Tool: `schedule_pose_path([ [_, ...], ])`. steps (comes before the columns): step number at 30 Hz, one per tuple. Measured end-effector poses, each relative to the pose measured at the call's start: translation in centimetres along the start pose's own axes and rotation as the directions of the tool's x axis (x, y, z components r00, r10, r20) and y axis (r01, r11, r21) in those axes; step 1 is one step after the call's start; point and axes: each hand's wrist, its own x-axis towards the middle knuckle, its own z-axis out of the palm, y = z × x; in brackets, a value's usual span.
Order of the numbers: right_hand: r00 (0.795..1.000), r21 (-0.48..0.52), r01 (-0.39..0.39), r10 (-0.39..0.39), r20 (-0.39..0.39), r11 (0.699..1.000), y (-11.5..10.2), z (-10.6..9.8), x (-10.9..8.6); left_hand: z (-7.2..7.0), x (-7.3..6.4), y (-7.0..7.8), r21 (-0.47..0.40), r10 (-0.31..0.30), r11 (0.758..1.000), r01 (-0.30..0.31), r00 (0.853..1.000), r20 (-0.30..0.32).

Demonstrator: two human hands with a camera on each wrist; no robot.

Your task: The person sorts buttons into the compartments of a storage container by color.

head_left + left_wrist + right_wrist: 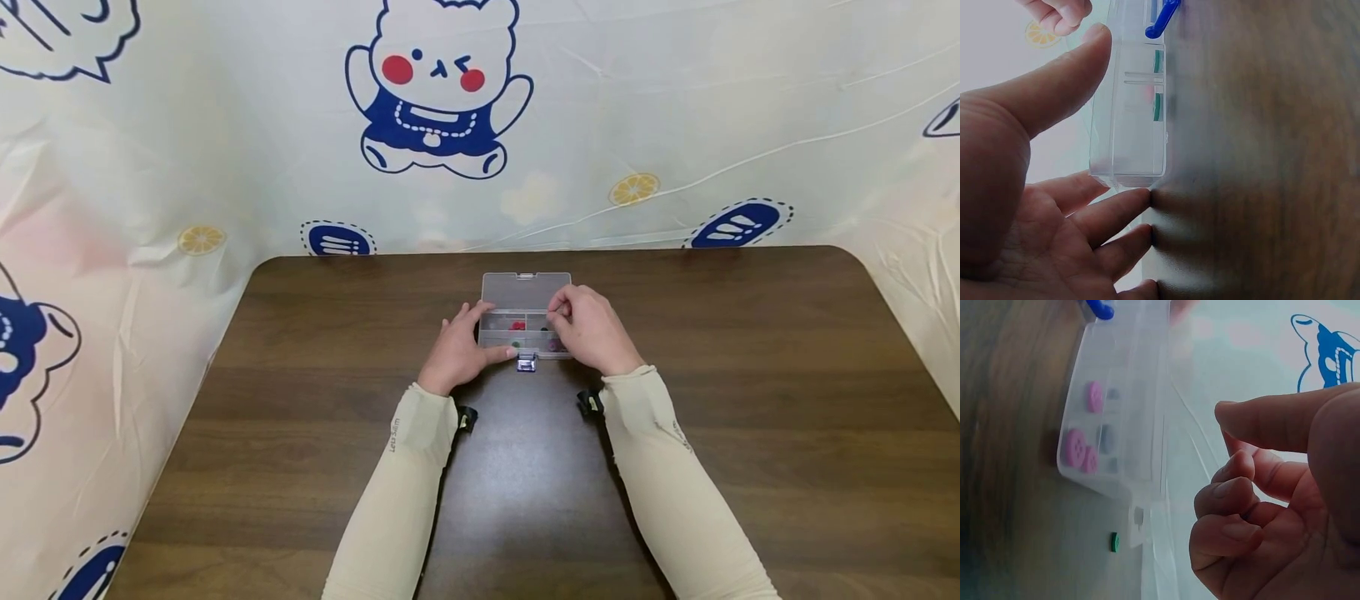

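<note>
A clear plastic compartment box (495,338) lies on the table with its lid (517,290) folded back. Red buttons (517,326) sit in one rear compartment, and pink buttons (1076,449) show through the wall at the right end. My left hand (459,350) holds the box at its left end, thumb along the front edge and fingers by the side. Over the right compartments, my right hand (592,327) has thumb and index finger brought together, the other fingers curled. Nothing shows between those fingertips in the right wrist view.
A blue latch (527,363) hangs at the front of the box. Beyond the box's right end lies a small green button (1115,542). The brown wooden table (300,433) meets a printed curtain (585,150) behind it.
</note>
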Motion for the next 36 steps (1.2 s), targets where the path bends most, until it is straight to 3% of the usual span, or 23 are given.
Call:
schedule_pose_path([
  [21, 0.994, 0.047, -0.095, 0.097, -0.039, 0.994, 4.0, -1.3, 0.6, 0.0, -0.1, 0.1, -0.008, -0.010, 1.000, 0.010, 1.000, 0.015],
  [36, 0.985, 0.026, -0.172, 0.171, 0.031, 0.985, 5.1, -1.4, 0.6, 0.0, 0.0, 0.1, 0.001, -0.001, 1.000, 0.001, 1.000, 0.010],
])
